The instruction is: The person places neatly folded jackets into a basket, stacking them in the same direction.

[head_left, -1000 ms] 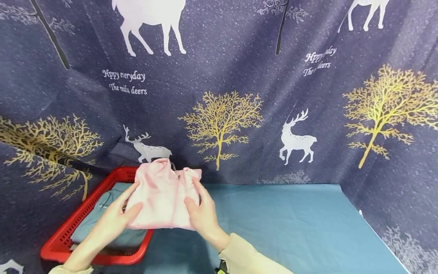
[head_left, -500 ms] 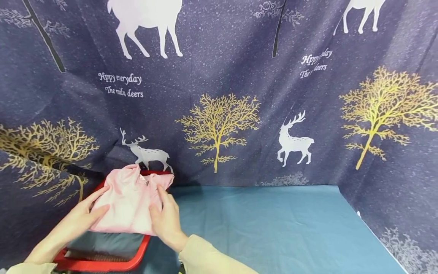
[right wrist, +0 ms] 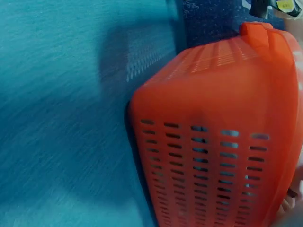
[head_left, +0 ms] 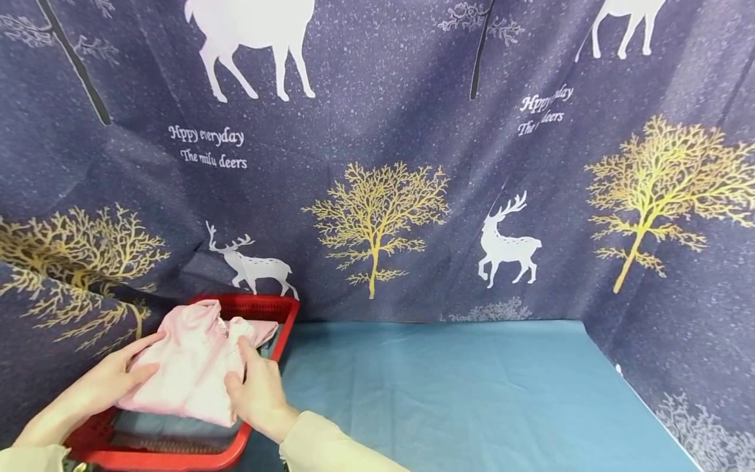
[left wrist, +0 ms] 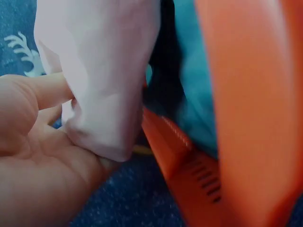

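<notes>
A folded pink garment with a collar and a small zip pull [head_left: 189, 367] is held level above the red plastic basket [head_left: 289, 334]. My left hand [head_left: 118, 380] grips its left edge; in the left wrist view that hand [left wrist: 52, 161] has its thumb on one face of the pink cloth [left wrist: 104, 71] and fingers on the other. At the opposite edge, my right hand [head_left: 259, 393] pinches the fold between thumb and fingers. Blue-green folded clothing [head_left: 171, 425] lies in the basket beneath, mostly covered by the pink garment. The right wrist view mainly shows the basket's slotted side [right wrist: 203, 109].
A blue-green cloth [head_left: 436, 387] covers the table to the right of the basket. Behind it hangs a dark blue curtain [head_left: 401, 131] printed with deer and golden trees. The basket's raised rim stands around the clothing.
Both hands have carried the pink garment left and lowered it, from partly over the basket's right side to over its middle. The head view has shifted slightly.
</notes>
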